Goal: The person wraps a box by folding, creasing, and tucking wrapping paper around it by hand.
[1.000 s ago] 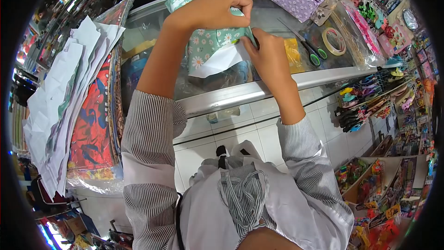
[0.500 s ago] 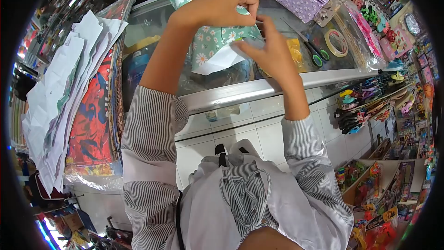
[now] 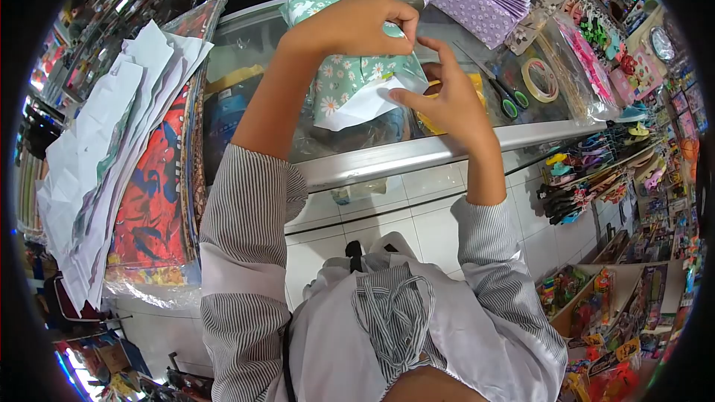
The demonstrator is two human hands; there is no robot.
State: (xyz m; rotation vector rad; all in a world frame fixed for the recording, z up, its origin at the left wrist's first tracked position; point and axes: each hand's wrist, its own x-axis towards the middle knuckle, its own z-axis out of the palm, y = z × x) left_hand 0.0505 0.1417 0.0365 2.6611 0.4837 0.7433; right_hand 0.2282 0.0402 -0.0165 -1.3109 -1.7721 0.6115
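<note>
A package in green daisy-print wrapping paper (image 3: 339, 93) lies on the glass counter. One paper corner is folded over and shows its white underside (image 3: 365, 106). My left hand (image 3: 365, 26) arches over the package, thumb and curled fingers closed at the paper's upper right edge. My right hand (image 3: 454, 100) is at the package's right end, its thumb and index finger spread apart. Its thumb tip is at the white flap; the other fingers are partly hidden. Black-and-green scissors (image 3: 509, 98) and a tape roll (image 3: 541, 80) lie to the right.
Crumpled white-backed paper sheets (image 3: 93, 156) lie at left over red printed wrapping (image 3: 156, 201). A purple pleated flowered package (image 3: 477, 4) stands at the back right. The counter's metal edge (image 3: 372, 160) runs in front of me. Merchandise racks (image 3: 588, 171) are at right.
My right hand's fingers have opened wider and moved slightly down and right, away from my left hand. My left hand remains at the package. The whole view has shifted slightly.
</note>
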